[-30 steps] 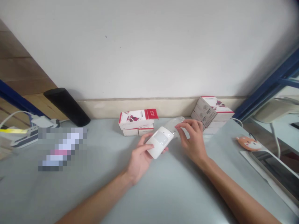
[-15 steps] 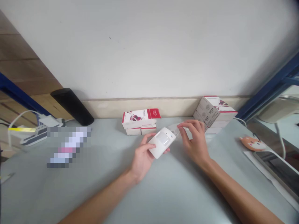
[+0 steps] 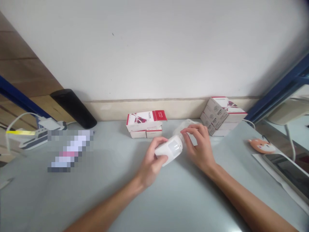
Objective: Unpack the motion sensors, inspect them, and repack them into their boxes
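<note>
Plainly, the left hand (image 3: 151,163) is gripping a white, round-cornered device (image 3: 166,152) that is slanting over the bench (image 3: 173,199), its grey window (image 3: 174,147) shining; by its right end, the right hand (image 3: 201,147) is pinching thumb and forefinger nearly together, any hold unclear.
</note>
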A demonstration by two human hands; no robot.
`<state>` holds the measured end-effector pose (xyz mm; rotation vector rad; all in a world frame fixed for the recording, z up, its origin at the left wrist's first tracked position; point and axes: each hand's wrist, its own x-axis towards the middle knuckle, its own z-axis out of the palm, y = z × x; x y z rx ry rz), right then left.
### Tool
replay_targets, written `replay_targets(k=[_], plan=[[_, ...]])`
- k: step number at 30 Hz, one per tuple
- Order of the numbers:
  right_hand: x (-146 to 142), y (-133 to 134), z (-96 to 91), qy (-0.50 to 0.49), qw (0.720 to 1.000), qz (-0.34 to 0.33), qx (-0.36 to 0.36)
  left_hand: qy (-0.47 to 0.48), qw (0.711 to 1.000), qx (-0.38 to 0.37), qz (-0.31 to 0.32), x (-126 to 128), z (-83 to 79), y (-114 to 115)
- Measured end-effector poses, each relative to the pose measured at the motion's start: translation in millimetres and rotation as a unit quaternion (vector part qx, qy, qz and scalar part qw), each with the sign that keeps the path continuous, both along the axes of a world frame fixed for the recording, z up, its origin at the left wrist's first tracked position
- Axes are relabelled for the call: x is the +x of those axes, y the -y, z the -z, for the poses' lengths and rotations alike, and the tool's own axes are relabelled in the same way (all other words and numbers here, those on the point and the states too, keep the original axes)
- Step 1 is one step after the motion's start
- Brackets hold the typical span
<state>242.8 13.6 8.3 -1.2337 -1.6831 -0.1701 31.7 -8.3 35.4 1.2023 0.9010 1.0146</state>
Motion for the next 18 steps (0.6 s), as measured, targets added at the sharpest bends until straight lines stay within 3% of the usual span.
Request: replay_targets(k=[6, 11, 18], plan=[[-0.7, 2.1, -2.4, -0.004, 1.000, 0.001, -0.002, -0.011, 0.999, 0.023, -0.020, -0.3, -2.6, 0.7], [-4.3, 4.8, -2.1, 0.010, 1.000, -0.028, -0.008, 0.017, 0.998, -0.008, -0.062, -3.8, 3.9, -6.6], [-8.7, 8.3, -8.3, 0.009, 0.998, -0.064, -0.002, 0.024, 0.999, -0.014, 0.016, -7.8, -3.7, -10.9]])
